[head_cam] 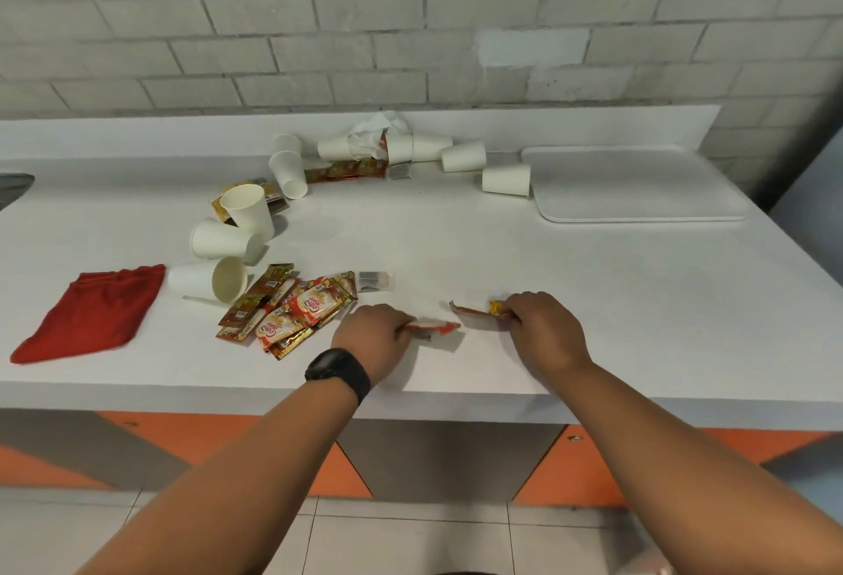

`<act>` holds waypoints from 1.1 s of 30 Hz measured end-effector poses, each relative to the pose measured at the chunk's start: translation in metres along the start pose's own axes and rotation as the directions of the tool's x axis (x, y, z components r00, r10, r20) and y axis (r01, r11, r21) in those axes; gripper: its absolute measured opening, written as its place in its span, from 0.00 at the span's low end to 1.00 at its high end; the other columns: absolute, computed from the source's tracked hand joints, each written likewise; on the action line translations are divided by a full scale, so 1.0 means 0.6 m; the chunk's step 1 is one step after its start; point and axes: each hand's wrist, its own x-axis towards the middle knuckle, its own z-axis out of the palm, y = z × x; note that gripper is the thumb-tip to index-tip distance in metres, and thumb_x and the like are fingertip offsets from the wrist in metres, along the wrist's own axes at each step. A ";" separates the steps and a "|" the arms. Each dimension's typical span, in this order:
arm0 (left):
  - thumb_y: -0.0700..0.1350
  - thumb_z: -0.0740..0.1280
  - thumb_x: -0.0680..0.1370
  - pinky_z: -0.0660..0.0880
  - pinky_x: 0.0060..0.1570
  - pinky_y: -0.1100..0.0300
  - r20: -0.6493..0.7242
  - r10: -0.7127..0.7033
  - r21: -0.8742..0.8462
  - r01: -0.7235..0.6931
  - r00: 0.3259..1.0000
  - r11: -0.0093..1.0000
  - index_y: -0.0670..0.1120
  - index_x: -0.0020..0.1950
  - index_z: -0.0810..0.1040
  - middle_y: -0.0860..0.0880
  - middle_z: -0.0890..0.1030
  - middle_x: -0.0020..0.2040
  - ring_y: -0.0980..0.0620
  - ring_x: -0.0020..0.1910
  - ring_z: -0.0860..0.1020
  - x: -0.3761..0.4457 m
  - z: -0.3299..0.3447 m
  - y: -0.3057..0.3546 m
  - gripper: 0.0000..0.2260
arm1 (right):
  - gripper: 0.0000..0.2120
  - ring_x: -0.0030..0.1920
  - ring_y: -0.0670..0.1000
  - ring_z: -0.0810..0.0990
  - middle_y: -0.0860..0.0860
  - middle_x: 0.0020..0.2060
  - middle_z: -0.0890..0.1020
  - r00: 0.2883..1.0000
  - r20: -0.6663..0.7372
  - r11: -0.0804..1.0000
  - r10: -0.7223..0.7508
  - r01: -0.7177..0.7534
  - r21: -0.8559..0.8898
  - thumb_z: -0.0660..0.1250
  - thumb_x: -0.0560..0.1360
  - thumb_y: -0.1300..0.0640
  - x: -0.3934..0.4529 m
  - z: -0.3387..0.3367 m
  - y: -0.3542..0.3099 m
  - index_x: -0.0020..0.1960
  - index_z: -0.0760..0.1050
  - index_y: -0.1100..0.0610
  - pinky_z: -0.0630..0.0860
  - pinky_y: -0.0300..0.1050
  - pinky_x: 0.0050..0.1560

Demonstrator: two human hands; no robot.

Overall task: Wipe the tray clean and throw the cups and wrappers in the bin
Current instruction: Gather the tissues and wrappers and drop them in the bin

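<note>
your left hand point(372, 337): fingers curled on a wrapper point(433, 327) | your right hand point(543, 328): fingers pinching a second wrapper point(474, 310) | both low over surface point(593, 300) front edge | tray point(634, 184) far right | cups point(248, 209) scattered left/back

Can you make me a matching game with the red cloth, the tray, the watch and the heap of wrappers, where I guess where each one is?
Things:
1. red cloth
2. tray
3. watch
4. heap of wrappers

Places:
A. on the left wrist
B. far right of the counter
C. left end of the counter
D. just left of the left hand

Pairs: 1-C, 2-B, 3-A, 4-D
</note>
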 end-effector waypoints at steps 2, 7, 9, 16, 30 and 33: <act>0.53 0.55 0.81 0.70 0.36 0.56 -0.004 -0.055 -0.018 0.055 0.998 0.998 0.50 0.42 0.77 0.50 0.78 0.38 0.47 0.40 0.78 0.001 -0.003 0.014 0.15 | 0.10 0.52 0.52 0.76 0.48 0.47 0.82 0.999 -0.009 0.999 0.032 -0.032 0.038 0.62 0.77 0.59 -0.014 -0.007 0.010 0.53 0.80 0.52 0.74 0.46 0.44; 0.56 0.59 0.79 0.73 0.37 0.56 0.051 -0.105 -0.127 0.111 0.993 0.986 0.51 0.42 0.78 0.51 0.78 0.38 0.47 0.40 0.78 -0.001 0.003 0.032 0.13 | 0.09 0.50 0.50 0.77 0.47 0.46 0.82 0.995 -0.007 0.985 0.101 -0.099 0.143 0.63 0.76 0.59 -0.044 -0.032 0.040 0.51 0.81 0.52 0.70 0.43 0.42; 0.60 0.65 0.75 0.76 0.44 0.54 0.121 -0.076 -0.117 0.090 0.990 0.989 0.53 0.51 0.80 0.51 0.80 0.45 0.48 0.45 0.79 -0.004 0.000 0.047 0.13 | 0.09 0.49 0.50 0.78 0.48 0.45 0.83 0.990 -0.016 0.971 0.137 -0.131 0.199 0.63 0.76 0.60 -0.057 -0.046 0.060 0.50 0.81 0.52 0.72 0.43 0.42; 0.54 0.59 0.79 0.75 0.47 0.55 0.022 -0.140 0.138 0.136 0.990 0.981 0.52 0.57 0.79 0.49 0.78 0.50 0.46 0.51 0.76 -0.003 0.019 0.081 0.13 | 0.09 0.48 0.50 0.79 0.49 0.47 0.83 0.953 -0.068 0.873 0.296 -0.241 0.424 0.64 0.75 0.61 -0.112 -0.115 0.112 0.51 0.81 0.55 0.75 0.43 0.45; 0.59 0.64 0.76 0.73 0.36 0.55 0.043 -0.257 -0.574 0.235 0.965 0.785 0.46 0.38 0.78 0.48 0.80 0.35 0.48 0.36 0.77 -0.009 0.042 0.338 0.17 | 0.07 0.44 0.49 0.80 0.48 0.42 0.83 0.840 0.027 0.451 0.542 -0.317 0.834 0.70 0.73 0.63 -0.229 -0.230 0.257 0.46 0.79 0.51 0.77 0.41 0.43; 0.51 0.67 0.75 0.78 0.45 0.48 0.127 -0.182 -0.733 0.216 0.975 0.646 0.41 0.46 0.81 0.44 0.83 0.41 0.44 0.43 0.81 -0.020 0.066 0.430 0.13 | 0.08 0.43 0.51 0.81 0.51 0.43 0.84 0.821 0.067 0.333 0.567 -0.303 0.893 0.69 0.73 0.65 -0.262 -0.247 0.296 0.46 0.79 0.52 0.78 0.47 0.45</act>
